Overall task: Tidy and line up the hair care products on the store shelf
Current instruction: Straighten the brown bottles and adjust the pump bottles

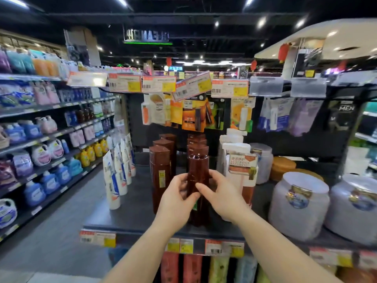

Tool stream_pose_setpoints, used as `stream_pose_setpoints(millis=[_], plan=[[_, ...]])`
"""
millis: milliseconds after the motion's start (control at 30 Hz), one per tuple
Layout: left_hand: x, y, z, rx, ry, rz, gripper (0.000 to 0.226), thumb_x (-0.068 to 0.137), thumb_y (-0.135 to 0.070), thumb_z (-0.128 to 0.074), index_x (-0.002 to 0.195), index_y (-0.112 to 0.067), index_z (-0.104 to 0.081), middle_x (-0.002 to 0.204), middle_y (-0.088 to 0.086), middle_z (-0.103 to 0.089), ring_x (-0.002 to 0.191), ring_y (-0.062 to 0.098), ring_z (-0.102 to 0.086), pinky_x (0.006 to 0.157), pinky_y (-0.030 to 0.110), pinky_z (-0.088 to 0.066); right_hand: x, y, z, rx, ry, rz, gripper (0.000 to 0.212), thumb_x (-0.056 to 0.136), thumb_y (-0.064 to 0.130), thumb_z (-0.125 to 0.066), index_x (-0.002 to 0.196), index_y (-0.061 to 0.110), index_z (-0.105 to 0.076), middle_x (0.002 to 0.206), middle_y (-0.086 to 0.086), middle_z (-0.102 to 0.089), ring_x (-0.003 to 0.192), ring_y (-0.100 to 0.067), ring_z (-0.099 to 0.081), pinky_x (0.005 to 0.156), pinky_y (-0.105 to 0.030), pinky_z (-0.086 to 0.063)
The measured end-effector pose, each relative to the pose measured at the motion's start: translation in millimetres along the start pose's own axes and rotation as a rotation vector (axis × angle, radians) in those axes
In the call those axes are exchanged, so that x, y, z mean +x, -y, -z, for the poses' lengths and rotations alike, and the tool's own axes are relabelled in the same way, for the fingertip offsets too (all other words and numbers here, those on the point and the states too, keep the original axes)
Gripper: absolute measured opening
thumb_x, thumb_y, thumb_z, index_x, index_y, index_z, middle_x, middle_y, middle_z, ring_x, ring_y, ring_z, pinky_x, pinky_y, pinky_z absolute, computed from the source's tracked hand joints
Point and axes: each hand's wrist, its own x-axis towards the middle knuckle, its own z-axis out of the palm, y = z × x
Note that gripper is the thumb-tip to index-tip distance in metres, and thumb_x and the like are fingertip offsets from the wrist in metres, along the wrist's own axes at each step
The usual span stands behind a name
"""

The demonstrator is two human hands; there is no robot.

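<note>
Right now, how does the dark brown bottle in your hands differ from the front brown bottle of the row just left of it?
The held dark brown bottle is gripped by the left hand and right hand; the front brown bottle of the left row stands untouched on the shelf. The left-row bottle shows a small label; the held one shows none. Both are tall, brown and upright.

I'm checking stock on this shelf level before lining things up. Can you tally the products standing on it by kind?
Brown bottles: 8, one of them held in both hands, left hand and right hand
White tubes: 4
White bottles: 3
Frosted jars: 3
Amber jars: 2
Total: 20, counting only what shows.
</note>
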Motion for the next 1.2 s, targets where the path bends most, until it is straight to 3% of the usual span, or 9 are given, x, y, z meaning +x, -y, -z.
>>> stream_pose_setpoints(millis=[133,233,367,700,1033,1200], plan=[[-5.1,16.8,-3.9,0.131,0.053,0.049,0.043,0.081,-0.028,-0.076,0.115,-0.042,-0.053,0.102,-0.029,-0.068,0.095,-0.009,-0.065,0.076,0.013,-0.053,-2.3,-12.0,-3.1,-0.065,0.102,-0.065,0.051,0.089,0.038,-0.062,0.135,0.032,-0.042,0.120,0.014,-0.060,0.111,-0.005,-0.055,0.092,-0.027,-0.049],[-13.4,32.4,-10.9,0.232,0.076,0.077,0.044,0.080,-0.032,-0.076,0.117,-0.040,-0.053,0.101,-0.021,-0.070,0.094,-0.008,-0.064,0.082,0.019,-0.054,-8.5,-28.0,-11.8,-0.123,0.167,-0.116,0.052,0.090,0.037,-0.061,0.137,0.030,-0.042,0.128,0.010,-0.058,0.115,-0.008,-0.054,0.099,-0.031,-0.046],[-16.3,37.1,-11.1,0.307,0.075,0.070,0.042,0.081,-0.030,-0.070,0.115,-0.043,-0.049,0.099,-0.019,-0.069,0.092,-0.007,-0.064,0.082,0.021,-0.054,-13.0,-42.5,-20.6,-0.152,0.165,-0.125,0.049,0.089,0.037,-0.061,0.134,0.031,-0.043,0.126,0.009,-0.060,0.111,-0.007,-0.056,0.095,-0.024,-0.045],[-17.8,33.3,-6.6,0.385,0.041,0.063,0.047,0.084,-0.028,-0.070,0.127,-0.031,-0.050,0.107,-0.014,-0.068,0.099,0.001,-0.064,0.088,0.030,-0.054,-7.2,-46.7,-27.8,-0.150,0.185,-0.118,0.049,0.088,0.039,-0.061,0.133,0.035,-0.042,0.123,0.011,-0.061,0.110,-0.008,-0.057,0.095,-0.029,-0.048],[-20.0,30.7,-6.8,0.391,0.024,0.082,0.046,0.085,-0.031,-0.070,0.126,-0.032,-0.049,0.106,-0.014,-0.068,0.097,-0.001,-0.064,0.086,0.028,-0.055,-7.1,-45.6,-28.7,-0.154,0.189,-0.121,0.052,0.089,0.039,-0.060,0.137,0.035,-0.039,0.126,0.011,-0.060,0.110,-0.008,-0.056,0.089,-0.021,-0.044],[-18.3,28.2,-3.9,0.347,0.080,0.109,0.052,0.079,-0.027,-0.075,0.125,-0.029,-0.050,0.105,-0.014,-0.068,0.097,-0.001,-0.064,0.087,0.027,-0.055,-10.6,-40.8,-26.7,-0.130,0.179,-0.110,0.051,0.088,0.037,-0.063,0.135,0.029,-0.043,0.123,0.011,-0.061,0.110,-0.008,-0.057,0.093,-0.028,-0.048]])
